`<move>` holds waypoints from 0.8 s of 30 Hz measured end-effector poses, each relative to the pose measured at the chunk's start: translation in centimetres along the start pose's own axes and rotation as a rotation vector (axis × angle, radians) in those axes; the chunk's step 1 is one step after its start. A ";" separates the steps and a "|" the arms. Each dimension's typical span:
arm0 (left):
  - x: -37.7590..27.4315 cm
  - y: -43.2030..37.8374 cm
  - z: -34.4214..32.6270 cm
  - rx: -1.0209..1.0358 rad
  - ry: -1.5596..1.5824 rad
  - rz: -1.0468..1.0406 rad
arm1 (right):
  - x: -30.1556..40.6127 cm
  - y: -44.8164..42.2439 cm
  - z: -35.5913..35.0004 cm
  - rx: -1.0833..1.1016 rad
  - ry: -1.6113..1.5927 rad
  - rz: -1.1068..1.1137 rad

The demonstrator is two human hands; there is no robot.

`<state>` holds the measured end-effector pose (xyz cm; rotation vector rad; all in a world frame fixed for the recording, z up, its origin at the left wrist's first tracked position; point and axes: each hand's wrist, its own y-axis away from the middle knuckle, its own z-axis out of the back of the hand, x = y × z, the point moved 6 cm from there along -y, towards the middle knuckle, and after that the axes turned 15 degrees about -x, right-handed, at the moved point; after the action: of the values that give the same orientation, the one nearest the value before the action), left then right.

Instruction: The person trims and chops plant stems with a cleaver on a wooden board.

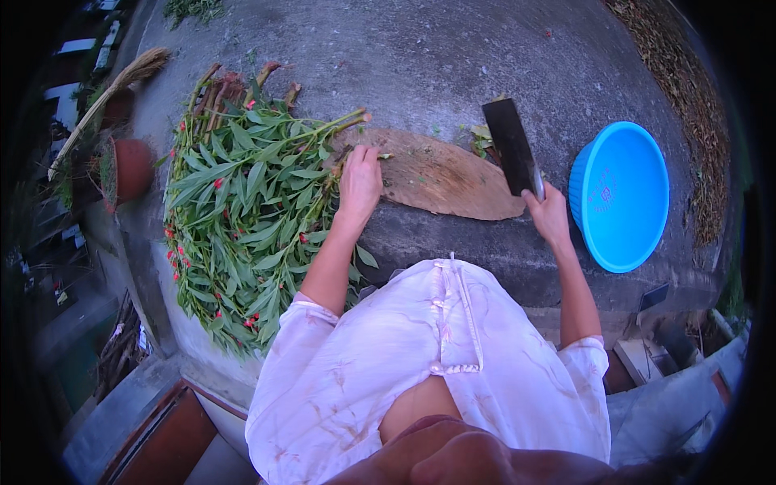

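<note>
A wooden chopping board (448, 176) with a curved edge lies on the concrete before me, bits of green scattered over it. At its left end my left hand (362, 182) grips a plant stem (385, 156), whose cut end pokes out past the fingers onto the wood. My right hand (548, 212) holds a cleaver (510, 145) by its handle, the broad dark blade pointing away from me by the board's right end. Beside my left arm spreads a large heap of leafy plants (260, 188) with red flowers, their thick stem ends mostly facing away.
A blue plastic basin (627, 197) stands right of my right hand. Cut plant scraps (482, 138) lie beyond the board. Farther left are a terracotta pot (132, 170) and a straw broom (115, 91). Dried plant matter (697, 121) lines the concrete's right edge.
</note>
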<state>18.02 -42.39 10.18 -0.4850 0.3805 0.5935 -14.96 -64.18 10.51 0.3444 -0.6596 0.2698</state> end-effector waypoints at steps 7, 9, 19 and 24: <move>3.1 -3.7 5.2 -0.201 -0.015 0.014 | 4.1 5.3 -4.8 0.194 -0.064 -0.018; 4.5 -5.5 5.5 -0.145 0.040 0.067 | 4.6 6.1 -5.5 0.217 -0.067 -0.018; 5.9 2.2 7.2 0.230 -0.126 0.414 | 3.1 8.8 -5.4 0.157 -0.082 -0.063; 3.7 6.1 6.4 0.015 -0.239 0.232 | 2.9 10.0 -6.4 0.166 -0.063 -0.066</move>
<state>18.42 -32.97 11.73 -0.3530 0.2144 0.8632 -12.75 -52.20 9.88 0.5343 -0.6884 0.2521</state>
